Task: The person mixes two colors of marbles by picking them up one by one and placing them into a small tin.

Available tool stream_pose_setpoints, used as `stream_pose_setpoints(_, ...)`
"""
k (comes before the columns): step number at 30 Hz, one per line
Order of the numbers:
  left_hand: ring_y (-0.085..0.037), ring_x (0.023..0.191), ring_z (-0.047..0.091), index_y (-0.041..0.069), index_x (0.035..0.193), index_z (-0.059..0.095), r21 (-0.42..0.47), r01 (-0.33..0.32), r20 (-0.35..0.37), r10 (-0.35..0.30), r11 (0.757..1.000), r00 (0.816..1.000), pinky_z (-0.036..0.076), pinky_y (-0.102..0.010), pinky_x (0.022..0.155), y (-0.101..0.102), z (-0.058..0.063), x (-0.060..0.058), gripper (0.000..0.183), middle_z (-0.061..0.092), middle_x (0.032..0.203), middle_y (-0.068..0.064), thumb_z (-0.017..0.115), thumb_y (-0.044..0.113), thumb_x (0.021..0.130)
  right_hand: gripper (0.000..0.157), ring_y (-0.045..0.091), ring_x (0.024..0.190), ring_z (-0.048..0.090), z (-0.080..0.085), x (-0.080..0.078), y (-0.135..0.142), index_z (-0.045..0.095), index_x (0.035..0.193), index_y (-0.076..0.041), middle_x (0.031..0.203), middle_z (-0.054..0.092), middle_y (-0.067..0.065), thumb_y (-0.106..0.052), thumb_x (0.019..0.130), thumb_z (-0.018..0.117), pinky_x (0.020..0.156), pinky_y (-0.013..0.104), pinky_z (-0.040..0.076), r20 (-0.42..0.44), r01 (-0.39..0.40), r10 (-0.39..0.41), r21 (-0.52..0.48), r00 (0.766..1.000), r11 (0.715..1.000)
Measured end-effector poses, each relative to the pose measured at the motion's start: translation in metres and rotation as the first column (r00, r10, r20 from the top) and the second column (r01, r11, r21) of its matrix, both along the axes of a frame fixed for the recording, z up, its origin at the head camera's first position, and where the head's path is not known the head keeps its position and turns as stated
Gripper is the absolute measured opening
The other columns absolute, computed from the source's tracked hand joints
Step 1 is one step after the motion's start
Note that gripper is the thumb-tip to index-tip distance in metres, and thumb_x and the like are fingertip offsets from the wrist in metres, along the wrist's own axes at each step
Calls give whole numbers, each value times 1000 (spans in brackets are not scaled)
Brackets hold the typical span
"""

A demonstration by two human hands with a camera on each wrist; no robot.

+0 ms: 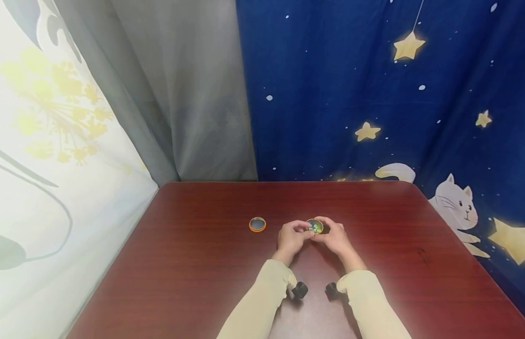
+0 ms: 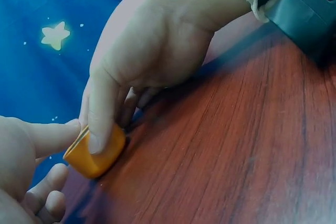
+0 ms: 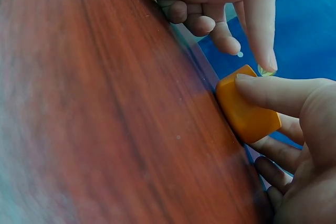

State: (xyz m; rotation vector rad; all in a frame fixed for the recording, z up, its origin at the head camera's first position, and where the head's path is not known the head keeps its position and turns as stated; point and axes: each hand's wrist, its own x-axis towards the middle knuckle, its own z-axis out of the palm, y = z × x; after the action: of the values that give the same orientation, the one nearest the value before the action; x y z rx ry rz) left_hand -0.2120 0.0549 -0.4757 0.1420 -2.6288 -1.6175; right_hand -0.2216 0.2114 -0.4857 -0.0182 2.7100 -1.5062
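A small round orange tin [image 1: 315, 226] with green and blue contents rests on the table. My right hand [image 1: 338, 238] grips it, thumb [image 3: 262, 90] on the near side and fingers behind. From the left, my left hand [image 1: 290, 241] reaches its fingertips to the tin's rim. In the right wrist view a small yellow-green patch [image 3: 265, 71] shows at a left fingertip; whether it is pinched, I cannot tell. The left wrist view shows the orange wall [image 2: 100, 156] under the right thumb. Left of the hands lies a round orange-rimmed lid-like piece [image 1: 257, 224], touched by neither hand.
The reddish-brown wooden table [image 1: 194, 268] spreads around both hands. Behind it hang a grey curtain [image 1: 207, 94] and a blue star curtain [image 1: 322, 117], with a pale patterned cloth [image 1: 55, 197] on the left. Black cameras [image 1: 299, 290] are worn at both wrists.
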Motion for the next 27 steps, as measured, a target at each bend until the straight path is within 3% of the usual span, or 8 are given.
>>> stream_pose_setpoints(16,-7,60,50,32,85,76,-69,-53,60,57,996,997,39,-29,57,5,3,-4,15,56,66,14,85,30,73,64,37,122,33,-2,-5,0,57,132,-14,127,51,20,-27,75,84,95,58,34,33,-8,8,-12,999,1000)
stream_pose_setpoints(27,-8,59,49,30,84,76,-80,-51,40,54,996,998,38,-29,56,4,2,-5,14,55,65,13,85,29,73,64,37,123,32,-4,-6,0,58,132,-13,127,52,20,-28,75,84,97,59,32,32,-6,7,-9,999,1000)
